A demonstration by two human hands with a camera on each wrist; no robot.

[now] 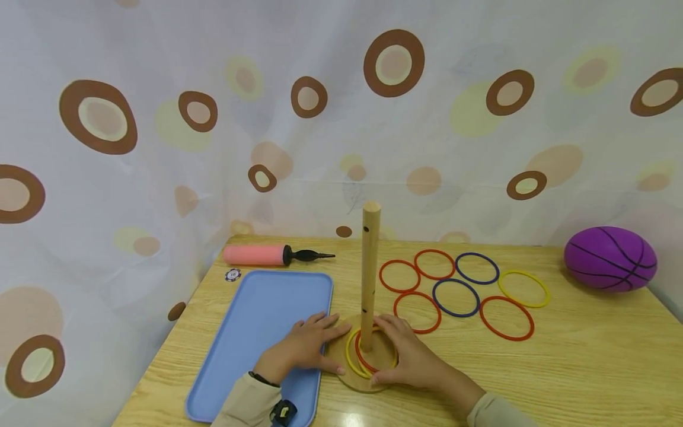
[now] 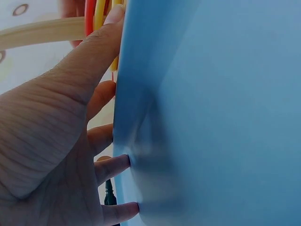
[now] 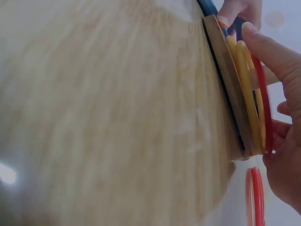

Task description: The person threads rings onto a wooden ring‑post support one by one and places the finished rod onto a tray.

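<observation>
Head view: my right hand (image 1: 412, 357) hides the right side of the round base (image 1: 348, 378); my left hand (image 1: 308, 345) covers part of its left rim and of the right edge of the blue tray (image 1: 267, 320). The tray's near end is partly behind my left sleeve (image 1: 242, 402); both sleeves leave by the bottom edge. The figures on the chip (image 1: 232, 274) are too small to read with certainty.

Left wrist view: the peg (image 2: 44, 32) is cut off at left; my fingers partly hide the pump's black nozzle (image 2: 110, 195).

Right wrist view: my thumb hides the upper end of the red ring (image 3: 266, 103). Loose red rings (image 3: 257, 197) are blurred, cut off below, uncountable.
</observation>
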